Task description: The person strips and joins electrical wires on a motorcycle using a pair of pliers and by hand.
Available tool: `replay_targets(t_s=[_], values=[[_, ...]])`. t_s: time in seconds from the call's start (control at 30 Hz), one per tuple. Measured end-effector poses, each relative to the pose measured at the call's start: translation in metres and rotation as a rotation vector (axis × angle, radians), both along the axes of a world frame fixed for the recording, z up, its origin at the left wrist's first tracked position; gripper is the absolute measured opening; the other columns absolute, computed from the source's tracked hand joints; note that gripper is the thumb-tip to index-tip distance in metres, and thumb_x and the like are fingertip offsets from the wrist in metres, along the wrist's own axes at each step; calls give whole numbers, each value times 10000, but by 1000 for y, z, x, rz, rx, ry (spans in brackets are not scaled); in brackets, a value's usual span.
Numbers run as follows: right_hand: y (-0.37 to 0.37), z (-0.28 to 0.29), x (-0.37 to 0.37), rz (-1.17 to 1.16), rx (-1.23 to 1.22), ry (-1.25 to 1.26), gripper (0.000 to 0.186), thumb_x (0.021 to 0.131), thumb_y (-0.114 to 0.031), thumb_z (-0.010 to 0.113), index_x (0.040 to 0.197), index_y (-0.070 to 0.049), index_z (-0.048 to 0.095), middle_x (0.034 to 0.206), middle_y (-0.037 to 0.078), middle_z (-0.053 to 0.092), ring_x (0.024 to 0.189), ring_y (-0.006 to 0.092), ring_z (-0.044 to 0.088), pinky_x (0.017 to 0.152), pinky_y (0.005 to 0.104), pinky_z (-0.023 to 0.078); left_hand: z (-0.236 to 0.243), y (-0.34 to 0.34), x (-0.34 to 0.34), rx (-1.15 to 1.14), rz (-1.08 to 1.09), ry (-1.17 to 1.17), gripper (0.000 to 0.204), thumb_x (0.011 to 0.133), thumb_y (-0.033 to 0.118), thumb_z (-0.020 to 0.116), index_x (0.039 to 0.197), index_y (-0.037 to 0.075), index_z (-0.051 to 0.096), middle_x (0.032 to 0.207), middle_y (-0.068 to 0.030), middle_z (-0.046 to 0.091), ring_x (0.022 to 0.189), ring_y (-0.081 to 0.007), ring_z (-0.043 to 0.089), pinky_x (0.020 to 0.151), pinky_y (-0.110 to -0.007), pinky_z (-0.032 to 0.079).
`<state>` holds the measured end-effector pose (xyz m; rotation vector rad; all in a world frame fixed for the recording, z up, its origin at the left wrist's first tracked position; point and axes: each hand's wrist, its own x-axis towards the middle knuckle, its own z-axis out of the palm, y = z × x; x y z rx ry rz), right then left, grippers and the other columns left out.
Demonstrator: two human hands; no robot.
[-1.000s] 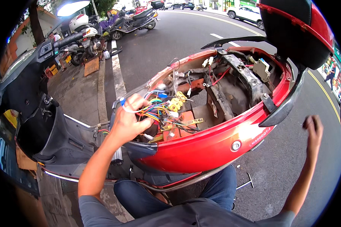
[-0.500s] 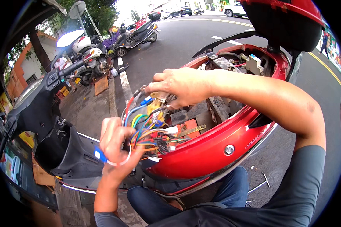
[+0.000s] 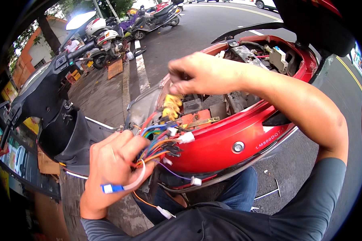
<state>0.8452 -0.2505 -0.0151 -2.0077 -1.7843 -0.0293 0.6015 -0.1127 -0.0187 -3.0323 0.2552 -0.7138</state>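
Nearest the camera, the left hand (image 3: 110,168) is closed around a bundle of coloured wires (image 3: 155,146), fingers curled tight over them, with a white strap ending in a blue tip (image 3: 112,188) looped under the palm. The bundle sits just outside the front lip of the red scooter body (image 3: 229,136), spilling from its open compartment; several white connectors (image 3: 186,137) dangle from it, and one thin orange lead trails down below the body toward the knees.

Above that, over the open compartment of the red scooter body, the right hand (image 3: 201,74) is pinched shut on something at the top of a yellow connector block (image 3: 171,106); the fingertips are blurred, so whether they grip a wire or the block itself is hard to say.

Deeper inside the body lie an orange plate (image 3: 197,119) and grey electrical parts. Left of the body stands the scooter's black front panel (image 3: 48,104); beyond it, parked scooters (image 3: 104,38) line the road.

The risk, as I judge it, is strain: pulling the two hands apart could tug a thin lead out of its connector, or mix up loose plugs.
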Motion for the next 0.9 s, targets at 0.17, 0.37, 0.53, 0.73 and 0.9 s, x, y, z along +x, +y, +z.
replay_targets(t_s=[0.17, 0.37, 0.53, 0.73, 0.9], values=[[2, -22, -10, 159, -545, 137, 253, 914, -190, 590, 1074, -6, 655, 948, 153, 707, 912, 296, 682, 827, 393, 515, -74, 30, -22, -482, 196, 76, 315, 681, 206, 822, 744, -12, 605, 638, -137, 570, 536, -270, 577, 511, -346, 438], [5, -42, -1, 165, -723, 397, 336, 931, -217, 580, 1205, -36, 652, 1038, 108, 703, 1001, 216, 642, 883, 337, 471, -135, 23, -30, -785, 46, -14, 235, 736, 166, 830, 807, 0, 679, 676, -99, 631, 546, -196, 618, 520, -294, 472], [8, -35, -1, 105, -827, 543, 364, 945, -227, 579, 1235, -10, 618, 1065, 107, 680, 989, 203, 618, 896, 348, 471, -136, 42, -47, -894, -93, 170, 281, 762, 126, 795, 995, 4, 693, 705, -71, 673, 563, -124, 648, 538, -260, 494], [10, -40, 0, -13, -807, 829, 508, 961, -337, 604, 1303, 33, 537, 1113, 133, 648, 1022, 199, 590, 934, 341, 459, -97, 45, -19, -723, -314, -303, 324, 757, 142, 791, 1019, 20, 644, 897, -117, 659, 794, -218, 648, 720, -357, 534], [8, -24, -36, -39, -682, 542, 573, 943, -388, 647, 1295, 38, 495, 1127, 144, 637, 1078, 201, 578, 961, 348, 450, -110, 17, 11, -633, -212, -4, 466, 665, 282, 882, 964, 21, 638, 863, -113, 642, 753, -260, 671, 668, -355, 542]])
